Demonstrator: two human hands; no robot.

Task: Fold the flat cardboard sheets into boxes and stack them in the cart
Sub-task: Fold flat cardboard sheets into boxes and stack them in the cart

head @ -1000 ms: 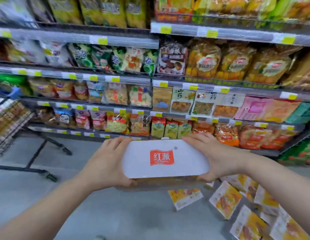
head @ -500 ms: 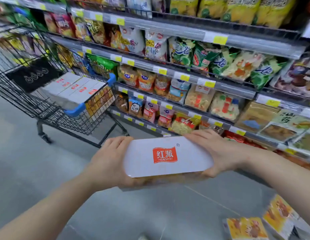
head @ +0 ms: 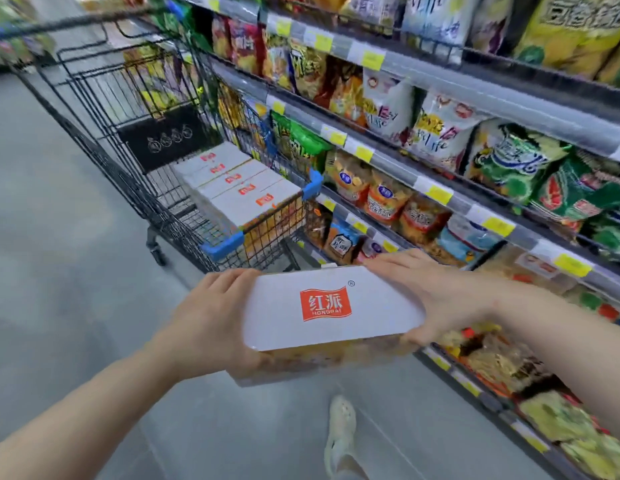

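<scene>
Both hands clasp a folded white box (head: pixel 331 308) by its short ends, the left hand (head: pixel 211 320) curled round the left end and the right hand (head: pixel 436 299) round the right, holding it level in the air with its red logo facing up. Beyond it stands a wire cart (head: pixel 135 109) holding a row of stacked boxes (head: pixel 239 188), close beside snack shelves (head: pixel 440 140); one shoe (head: pixel 341 427) shows on the grey floor (head: pixel 59 237).
</scene>
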